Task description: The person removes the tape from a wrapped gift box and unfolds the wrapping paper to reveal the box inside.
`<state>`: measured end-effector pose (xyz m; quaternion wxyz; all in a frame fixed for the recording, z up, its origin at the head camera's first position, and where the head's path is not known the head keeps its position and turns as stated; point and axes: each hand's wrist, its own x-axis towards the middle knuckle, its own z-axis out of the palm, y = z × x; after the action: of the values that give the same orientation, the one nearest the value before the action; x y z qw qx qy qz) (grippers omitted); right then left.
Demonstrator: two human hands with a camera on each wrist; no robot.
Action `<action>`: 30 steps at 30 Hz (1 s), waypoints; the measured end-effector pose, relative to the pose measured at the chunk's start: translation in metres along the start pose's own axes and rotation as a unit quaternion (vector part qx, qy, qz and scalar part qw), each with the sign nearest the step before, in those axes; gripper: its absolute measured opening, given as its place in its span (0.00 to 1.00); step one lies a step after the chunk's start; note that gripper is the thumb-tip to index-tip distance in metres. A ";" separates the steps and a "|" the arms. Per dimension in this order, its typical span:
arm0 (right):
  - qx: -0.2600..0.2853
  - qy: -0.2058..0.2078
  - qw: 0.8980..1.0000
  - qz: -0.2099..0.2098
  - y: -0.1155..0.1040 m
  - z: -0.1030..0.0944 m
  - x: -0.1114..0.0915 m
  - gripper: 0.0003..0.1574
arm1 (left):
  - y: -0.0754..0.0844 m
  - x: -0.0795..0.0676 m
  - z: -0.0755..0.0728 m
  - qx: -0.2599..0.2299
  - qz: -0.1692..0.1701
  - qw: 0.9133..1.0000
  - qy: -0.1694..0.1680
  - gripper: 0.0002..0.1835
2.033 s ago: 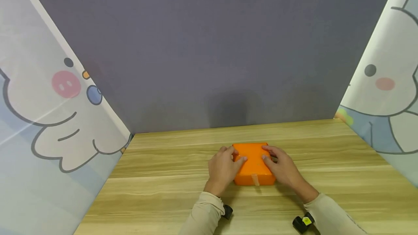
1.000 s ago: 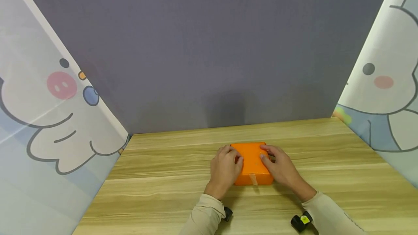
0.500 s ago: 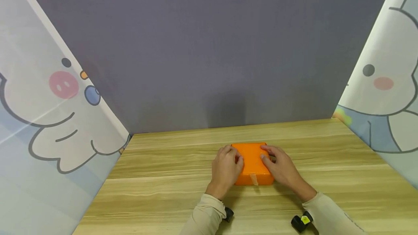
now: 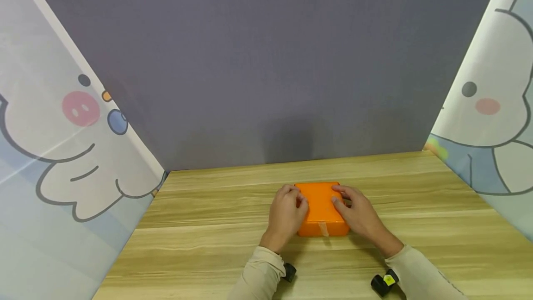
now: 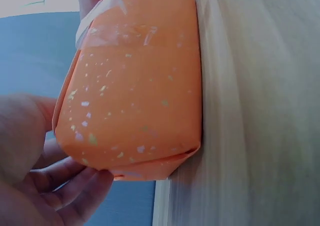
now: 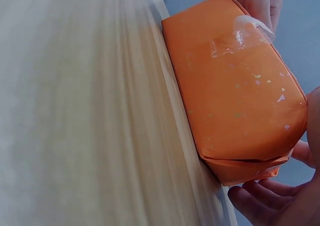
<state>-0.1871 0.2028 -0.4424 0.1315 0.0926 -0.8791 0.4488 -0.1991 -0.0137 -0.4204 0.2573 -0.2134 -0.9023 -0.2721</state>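
Nearest are two pale sleeves (image 4: pixel 260 272), with a small black camera (image 4: pixel 378 285) under the right wrist. Beyond, the orange box (image 4: pixel 320 203) rests flat on the desk (image 4: pixel 200 240), a strip of tape (image 4: pixel 324 229) on its near face; a loose bit stands up at the top edge. The box looks light and fairly stiff, its paper wrapping smooth, perhaps a little slippery and easily creased; gripping its left and right sides should suit it. The left hand (image 4: pixel 285 214) grips the left side, fingers slightly parted and curled round the edge. The right hand (image 4: pixel 361 214) mirrors it, thumb on top, fingers at the right side. A grey panel (image 4: pixel 270 59) stands behind.
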 end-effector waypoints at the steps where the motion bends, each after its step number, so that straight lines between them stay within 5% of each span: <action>1: 0.001 -0.001 1.000 0.001 0.000 0.000 0.000 0.26 | 0.000 0.000 -0.001 -0.007 0.000 1.000 -0.003 0.07; 12: 0.024 -0.023 0.999 0.020 -0.001 -0.002 0.000 0.32 | -0.008 0.004 -0.007 -0.072 -0.051 0.994 -0.069 0.09; 30: 0.030 -0.036 0.998 0.036 -0.005 -0.005 0.000 0.36 | -0.015 0.005 -0.010 -0.149 -0.100 0.980 -0.088 0.09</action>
<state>-0.1851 0.2037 -0.4362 0.0807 0.0803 -0.8723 0.4756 -0.2075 -0.0299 -0.4162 0.1140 -0.1810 -0.8876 -0.4079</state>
